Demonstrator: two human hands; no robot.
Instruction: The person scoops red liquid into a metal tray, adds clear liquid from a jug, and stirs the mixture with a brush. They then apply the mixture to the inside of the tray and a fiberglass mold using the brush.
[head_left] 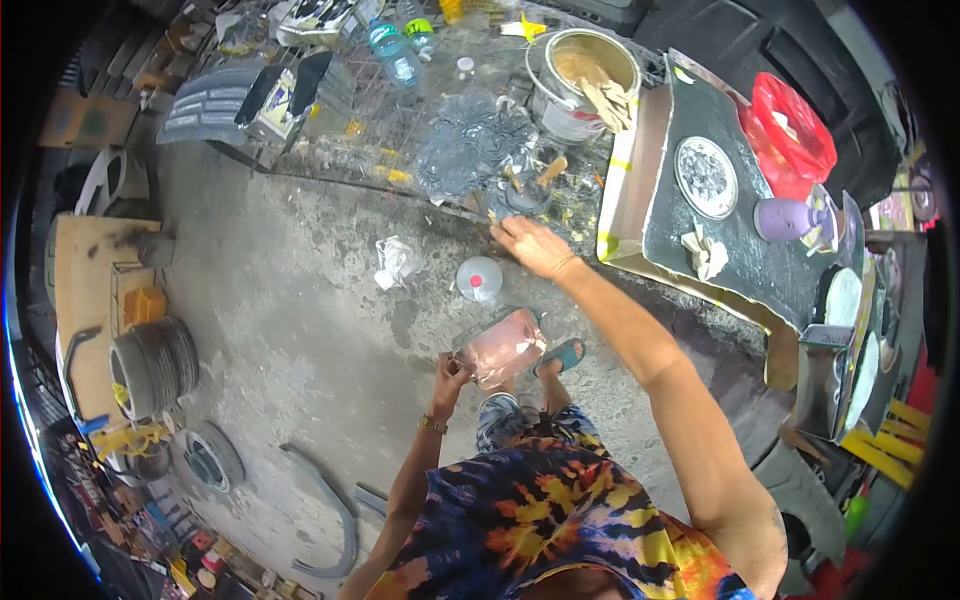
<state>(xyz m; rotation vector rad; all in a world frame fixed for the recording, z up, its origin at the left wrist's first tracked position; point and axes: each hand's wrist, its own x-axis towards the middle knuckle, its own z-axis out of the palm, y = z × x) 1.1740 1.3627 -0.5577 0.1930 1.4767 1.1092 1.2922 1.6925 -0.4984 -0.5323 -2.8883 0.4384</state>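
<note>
My left hand (455, 372) grips the left edge of a pinkish, shiny, see-through piece (506, 347), held low in front of my legs. Stretched out to the workbench edge is my right hand (533, 246), its fingers curled down together beside a dark tub (522, 200) with wooden-handled tools (551, 172) in it. What those fingers hold is too small to make out. Crumpled grey plastic (470, 145) lies just behind the tub. A clear round jug with a red cap (479, 280) stands on the floor between my hands.
A bucket (583, 85) with a whitish rim stands on the bench (350, 160). To the right, a dark panel (690, 120) bears a round tin (706, 177) and a purple bottle (785, 220). Crumpled white plastic (398, 262) and tyres (153, 367) lie on the floor.
</note>
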